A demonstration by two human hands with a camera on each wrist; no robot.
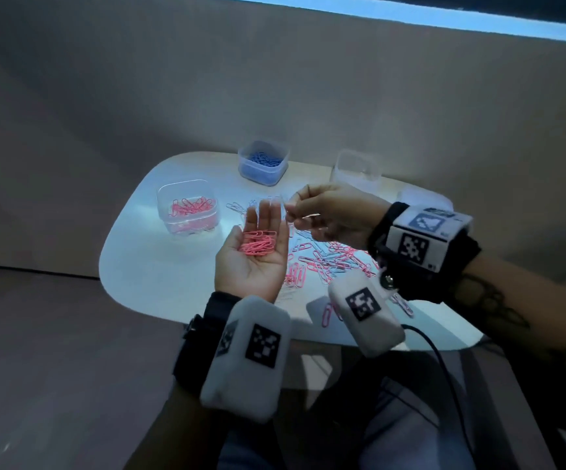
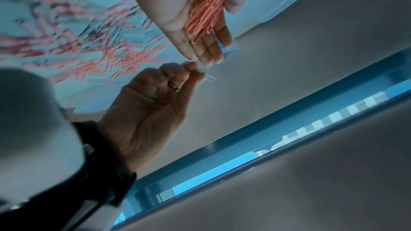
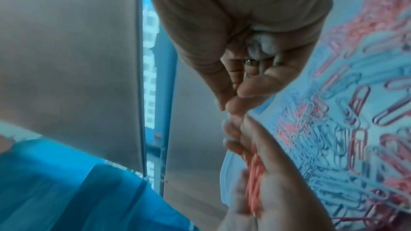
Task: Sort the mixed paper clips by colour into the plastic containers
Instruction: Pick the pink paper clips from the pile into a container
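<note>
Pink-clip container, blue-clip container; flat left hand cradles pink clips, right hand pinches a pale clip.

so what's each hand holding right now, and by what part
Left hand: pink clips lying loose on its open palm. Right hand: a pale clip pinched by one end between thumb and fingers.

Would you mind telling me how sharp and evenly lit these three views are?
Head view: bright pool on the table, surroundings dim, pink clips in the left hand sharp. Left wrist view: pile on the table smeared by blur. Right wrist view: right hand soft, scattered clips legible.
</note>
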